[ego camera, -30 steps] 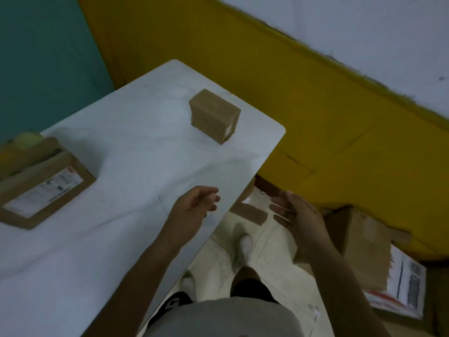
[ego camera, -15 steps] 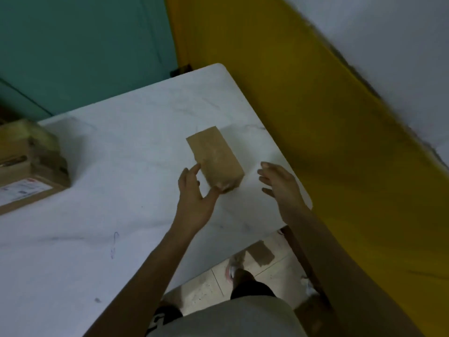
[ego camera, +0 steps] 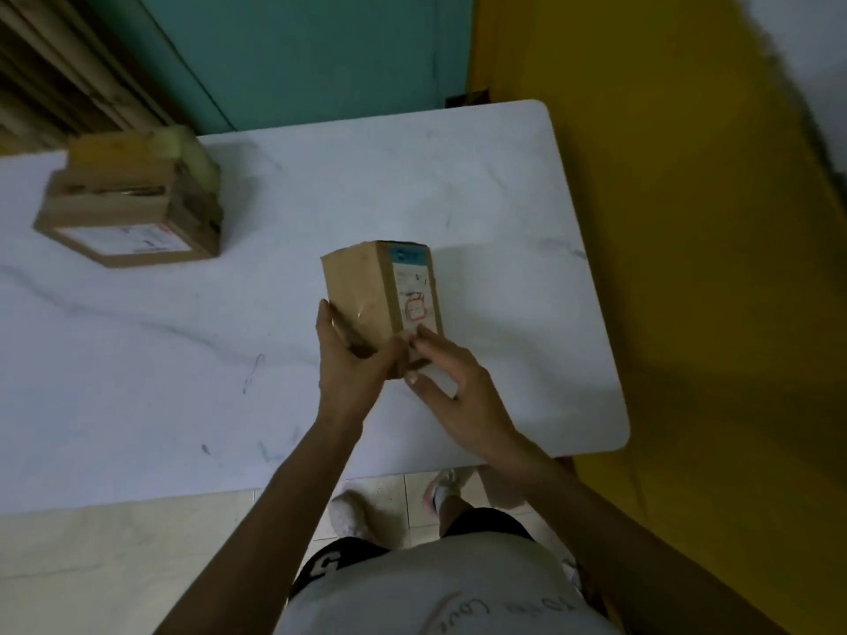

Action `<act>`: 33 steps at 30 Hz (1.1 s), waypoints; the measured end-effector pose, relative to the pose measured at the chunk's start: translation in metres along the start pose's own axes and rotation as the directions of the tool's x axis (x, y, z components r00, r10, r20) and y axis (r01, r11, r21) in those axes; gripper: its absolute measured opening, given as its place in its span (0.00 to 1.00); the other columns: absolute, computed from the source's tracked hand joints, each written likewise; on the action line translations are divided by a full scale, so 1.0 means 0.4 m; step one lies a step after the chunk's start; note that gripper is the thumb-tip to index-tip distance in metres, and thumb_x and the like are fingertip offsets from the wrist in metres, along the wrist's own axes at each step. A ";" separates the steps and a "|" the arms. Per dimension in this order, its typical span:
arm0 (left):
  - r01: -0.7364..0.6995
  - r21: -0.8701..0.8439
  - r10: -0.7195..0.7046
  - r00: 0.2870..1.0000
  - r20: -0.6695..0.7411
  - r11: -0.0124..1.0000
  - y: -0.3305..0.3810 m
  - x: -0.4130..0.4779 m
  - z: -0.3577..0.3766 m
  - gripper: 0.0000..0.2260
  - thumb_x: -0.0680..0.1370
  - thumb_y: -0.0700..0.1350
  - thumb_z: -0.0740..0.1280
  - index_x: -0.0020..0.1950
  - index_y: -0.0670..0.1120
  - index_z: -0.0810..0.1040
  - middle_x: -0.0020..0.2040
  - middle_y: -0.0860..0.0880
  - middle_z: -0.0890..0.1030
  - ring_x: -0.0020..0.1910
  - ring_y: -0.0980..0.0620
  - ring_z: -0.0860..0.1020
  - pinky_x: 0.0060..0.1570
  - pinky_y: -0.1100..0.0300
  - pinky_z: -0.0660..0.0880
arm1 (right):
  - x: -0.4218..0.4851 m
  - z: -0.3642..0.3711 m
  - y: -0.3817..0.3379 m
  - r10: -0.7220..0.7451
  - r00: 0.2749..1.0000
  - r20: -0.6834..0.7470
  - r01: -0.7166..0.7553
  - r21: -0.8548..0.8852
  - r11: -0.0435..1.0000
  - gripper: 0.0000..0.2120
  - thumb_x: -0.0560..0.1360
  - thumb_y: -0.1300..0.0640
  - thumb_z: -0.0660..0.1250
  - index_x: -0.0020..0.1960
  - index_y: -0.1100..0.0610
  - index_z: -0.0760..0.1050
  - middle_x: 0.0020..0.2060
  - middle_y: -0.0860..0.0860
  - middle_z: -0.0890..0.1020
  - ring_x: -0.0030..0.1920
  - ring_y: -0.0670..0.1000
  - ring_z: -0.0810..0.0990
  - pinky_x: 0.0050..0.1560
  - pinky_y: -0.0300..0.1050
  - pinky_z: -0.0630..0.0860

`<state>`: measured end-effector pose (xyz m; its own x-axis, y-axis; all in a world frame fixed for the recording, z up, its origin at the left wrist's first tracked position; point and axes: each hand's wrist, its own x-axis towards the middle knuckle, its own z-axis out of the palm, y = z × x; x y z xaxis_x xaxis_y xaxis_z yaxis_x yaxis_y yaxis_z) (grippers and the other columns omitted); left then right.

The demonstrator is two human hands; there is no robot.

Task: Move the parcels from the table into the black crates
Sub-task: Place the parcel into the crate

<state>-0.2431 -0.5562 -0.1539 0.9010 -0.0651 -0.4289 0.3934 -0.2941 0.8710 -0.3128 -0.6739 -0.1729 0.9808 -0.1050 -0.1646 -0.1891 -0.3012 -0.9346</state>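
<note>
The small parcel [ego camera: 380, 304], near the centre of the table [ego camera: 504, 185] and at 4 o'clock from the stacked parcels [ego camera: 130, 203], was clasped at its near end only by the left hand [ego camera: 348, 373] and right hand [ego camera: 451, 382], so the unsupported 12 o'clock end could pivot down and slip free.

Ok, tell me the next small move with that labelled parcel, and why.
Probably lift the labelled parcel clear of the white table and turn away with it. The left hand and right hand both grip its near end, so the hold looks secure, and nothing to put it in shows in this view.
</note>
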 end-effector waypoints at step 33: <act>-0.090 -0.431 0.160 0.979 0.129 0.898 -0.192 -0.402 -0.575 0.24 0.69 0.50 0.70 0.64 0.56 0.69 0.54 0.50 0.82 0.58 0.50 0.80 0.58 0.49 0.77 | -0.134 0.221 -0.412 -0.071 0.997 -0.031 0.077 0.430 0.900 0.20 0.68 0.55 0.66 0.61 0.51 0.74 0.55 0.47 0.78 0.50 0.46 0.81 0.44 0.39 0.77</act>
<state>-0.3763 -0.3037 -0.0966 0.9212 -0.2336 -0.3111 0.3508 0.1528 0.9239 -0.3298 -0.5350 -0.0380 0.9897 -0.1124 -0.0884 -0.0737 0.1282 -0.9890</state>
